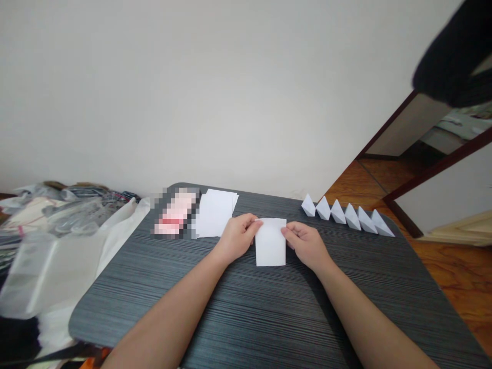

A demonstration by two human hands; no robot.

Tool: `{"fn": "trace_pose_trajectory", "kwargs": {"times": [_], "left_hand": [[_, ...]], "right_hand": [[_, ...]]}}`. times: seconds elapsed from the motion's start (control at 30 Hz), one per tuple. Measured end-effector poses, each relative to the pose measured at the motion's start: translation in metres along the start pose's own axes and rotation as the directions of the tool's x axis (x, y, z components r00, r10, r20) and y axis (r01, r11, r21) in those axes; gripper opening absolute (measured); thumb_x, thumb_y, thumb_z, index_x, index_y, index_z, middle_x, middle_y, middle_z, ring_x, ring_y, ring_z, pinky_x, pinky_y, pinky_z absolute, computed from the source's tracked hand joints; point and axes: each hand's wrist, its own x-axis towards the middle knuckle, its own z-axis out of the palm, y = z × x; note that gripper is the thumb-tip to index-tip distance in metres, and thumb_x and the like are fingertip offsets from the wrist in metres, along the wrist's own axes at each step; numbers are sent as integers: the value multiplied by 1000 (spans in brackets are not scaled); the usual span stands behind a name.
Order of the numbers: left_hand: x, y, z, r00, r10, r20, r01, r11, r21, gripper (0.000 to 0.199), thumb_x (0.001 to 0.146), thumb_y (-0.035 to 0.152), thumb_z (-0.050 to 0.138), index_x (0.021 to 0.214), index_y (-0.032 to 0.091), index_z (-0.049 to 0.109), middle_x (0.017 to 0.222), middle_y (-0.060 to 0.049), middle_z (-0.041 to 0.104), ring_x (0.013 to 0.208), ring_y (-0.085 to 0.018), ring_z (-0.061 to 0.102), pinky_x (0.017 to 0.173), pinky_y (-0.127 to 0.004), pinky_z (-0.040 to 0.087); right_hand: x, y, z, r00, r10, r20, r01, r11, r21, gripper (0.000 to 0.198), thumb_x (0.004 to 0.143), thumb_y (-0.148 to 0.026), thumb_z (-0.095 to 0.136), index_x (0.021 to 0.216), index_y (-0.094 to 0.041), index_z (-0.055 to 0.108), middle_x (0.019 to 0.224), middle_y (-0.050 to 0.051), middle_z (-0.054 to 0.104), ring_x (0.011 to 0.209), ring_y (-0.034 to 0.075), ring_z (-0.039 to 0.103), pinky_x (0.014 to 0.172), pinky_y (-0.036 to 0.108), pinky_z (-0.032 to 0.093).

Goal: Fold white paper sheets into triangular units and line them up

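Observation:
A small rectangular piece of white paper (270, 246), which looks folded, is held upright between my two hands above the dark table. My left hand (239, 234) pinches its upper left edge between thumb and fingers. On the other side, my right hand (307, 243) grips the upper right edge the same way, thumb in front. Left of my left hand lies a stack of white paper sheets (215, 211). To the right, several folded white paper shapes with pointed tops (338, 212) stand in a slanting row near the table's back edge.
The dark wood-grain table (246, 318) has rounded corners and stands near a pale wall (230, 92). A blurred-out pink and black item (177, 212) lies at its back left. Plastic bags and cloth (69, 256) are heaped left of the table. Wooden floor (446, 271) shows at right.

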Motion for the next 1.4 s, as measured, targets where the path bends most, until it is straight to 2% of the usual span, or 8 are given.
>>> {"fn": "trace_pose_trajectory", "kwargs": {"times": [0.2, 0.33, 0.43, 0.6, 0.8, 1.03, 1.23, 1.4], "left_hand": [[-1, 1, 1, 994, -44, 104, 60, 985, -163, 29, 87, 42, 41, 79, 17, 53, 49, 4, 49, 45, -9, 45, 46, -21, 33], [-1, 1, 1, 978, -54, 203, 88, 983, -159, 32, 87, 41, 41, 69, 16, 51, 48, 3, 50, 45, -9, 46, 47, -21, 34], [-1, 0, -1, 987, -48, 156, 62, 994, -86, 36, 87, 41, 41, 62, 16, 48, 50, 2, 51, 48, -10, 48, 49, -22, 35], [-1, 2, -3, 993, -50, 103, 56, 997, -51, 39, 87, 42, 38, 60, 17, 46, 48, 3, 50, 48, -11, 47, 50, -22, 36], [0, 2, -2, 997, -47, 68, 48, 999, -17, 39, 87, 43, 39, 58, 17, 46, 46, 3, 49, 48, -11, 47, 50, -23, 34], [2, -2, -2, 998, -61, 8, 61, 997, -49, 39, 87, 44, 38, 59, 17, 45, 47, 3, 49, 47, -10, 45, 46, -22, 31], [4, -3, -2, 997, -75, 3, 75, 997, -30, 39, 86, 45, 40, 59, 17, 46, 47, 3, 48, 48, -10, 44, 46, -22, 30], [5, -6, -1, 995, -82, -49, 78, 994, -71, 34, 85, 45, 42, 66, 17, 50, 49, 4, 47, 47, -10, 43, 45, -22, 28]], "right_hand": [[1, 5, 4, 997, 22, -69, -18, 999, 49, 29, 79, -45, 54, 72, -17, 61, 60, 1, 59, 51, 13, 49, 47, 24, 35], [2, 4, 4, 995, 13, -100, -9, 999, 46, 31, 79, -46, 54, 71, -17, 60, 56, 0, 57, 49, 13, 48, 47, 24, 36], [1, 2, 2, 998, 17, -62, -17, 1000, 0, 31, 81, -45, 52, 72, -17, 60, 50, -2, 53, 46, 12, 46, 47, 24, 36], [-1, 0, -1, 995, 19, 99, -10, 996, -94, 33, 86, -42, 47, 67, -18, 59, 47, -3, 50, 44, 11, 45, 48, 23, 35], [-1, 3, -1, 997, 9, 83, 2, 991, -133, 36, 86, -43, 46, 61, -19, 57, 46, -3, 52, 44, 12, 47, 48, 23, 35], [-1, 0, -2, 987, -3, 161, 24, 991, -128, 31, 85, -39, 48, 63, -19, 57, 48, -4, 51, 46, 11, 47, 50, 23, 36], [-1, -2, -2, 991, -24, 129, 40, 992, -120, 31, 85, -37, 47, 62, -19, 58, 48, -4, 50, 45, 11, 44, 48, 22, 34], [-1, -3, -2, 978, -37, 205, 53, 996, -70, 30, 84, -35, 50, 66, -18, 66, 56, 0, 61, 49, 11, 48, 49, 22, 36]]}}
